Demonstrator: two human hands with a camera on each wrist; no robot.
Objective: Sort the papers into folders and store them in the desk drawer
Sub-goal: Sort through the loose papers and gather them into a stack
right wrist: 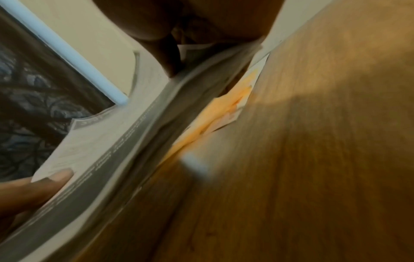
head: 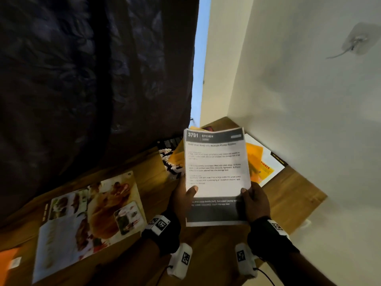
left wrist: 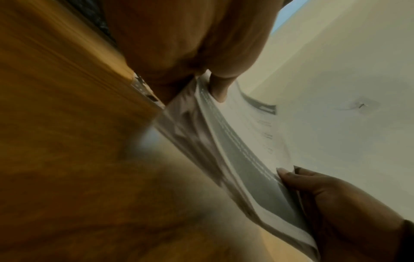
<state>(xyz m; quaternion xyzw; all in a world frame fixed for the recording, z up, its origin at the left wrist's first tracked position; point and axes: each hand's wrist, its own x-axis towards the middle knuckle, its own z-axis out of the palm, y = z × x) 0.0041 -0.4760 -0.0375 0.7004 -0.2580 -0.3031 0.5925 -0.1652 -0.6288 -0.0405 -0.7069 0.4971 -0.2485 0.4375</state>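
Observation:
A stack of printed papers (head: 216,172) with a dark header reading "3791 KITCHEN" is held up above the wooden desk (head: 206,254). My left hand (head: 182,195) grips its lower left edge, thumb on the front sheet. My right hand (head: 254,201) grips the lower right edge the same way. The left wrist view shows the stack (left wrist: 241,159) edge-on with my left thumb (left wrist: 218,88) on top and the right hand (left wrist: 336,200) at the far edge. In the right wrist view the stack (right wrist: 139,141) bends between both hands.
A large sheet with food photos (head: 88,219) lies on the desk at the left. Orange and yellow papers (head: 259,164) lie by the white wall (head: 309,100). A dark curtain (head: 82,79) hangs at the left. An orange item (head: 8,263) sits at the bottom left.

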